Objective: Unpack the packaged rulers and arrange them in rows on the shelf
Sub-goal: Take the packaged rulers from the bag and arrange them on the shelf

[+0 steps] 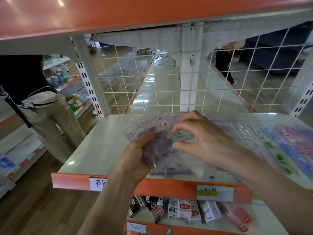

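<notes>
My left hand (135, 158) grips a clear plastic pack of purple-patterned rulers (152, 133) from below, above the white shelf (94, 150). My right hand (203, 139) reaches in from the right and pinches the pack's top with curled fingers and thumb, near a green label. Crumpled clear wrapping with purple print (171, 170) hangs below the pack onto the shelf. On the right of the shelf lie rows of rulers (279, 146): clear, green, blue and pink ones side by side.
A white wire grid (186, 78) backs the shelf and an orange shelf (118, 12) hangs close overhead. The orange front rail (169, 185) carries price labels. Small boxes (177, 209) fill the shelf below. A person in beige trousers (47, 119) stands at the left.
</notes>
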